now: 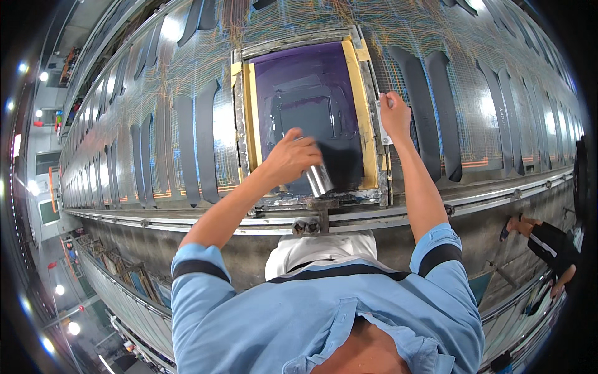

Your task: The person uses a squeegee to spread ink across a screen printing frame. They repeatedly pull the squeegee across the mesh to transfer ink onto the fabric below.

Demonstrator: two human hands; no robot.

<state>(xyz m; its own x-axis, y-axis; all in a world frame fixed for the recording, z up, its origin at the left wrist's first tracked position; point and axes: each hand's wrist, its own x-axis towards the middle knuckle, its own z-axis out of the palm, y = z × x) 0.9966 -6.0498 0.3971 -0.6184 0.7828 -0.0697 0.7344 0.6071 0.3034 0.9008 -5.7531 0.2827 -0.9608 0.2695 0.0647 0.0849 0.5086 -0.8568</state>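
Note:
A printing screen (293, 68) with purple mesh lies in front of me, its worn frame edged with yellow tape (357, 87). Dark wet ink (339, 159) covers the middle and near part of the mesh. My left hand (293, 156) is over the near left of the mesh, slightly blurred, its fingers closed round a shiny metal tool (319, 181). The tool's upper part is hidden in the hand. At the right rail of the screen frame (376, 93), my right hand (395, 115) is closed on the rail, beside a pale metal plate (384, 128).
The long table (168, 68), streaked with coloured lines, bears several dark grey fabric strips (443, 112) on both sides. A metal rail (398, 214) follows its near edge. Another person (548, 249) is at the far right, beyond the walkway.

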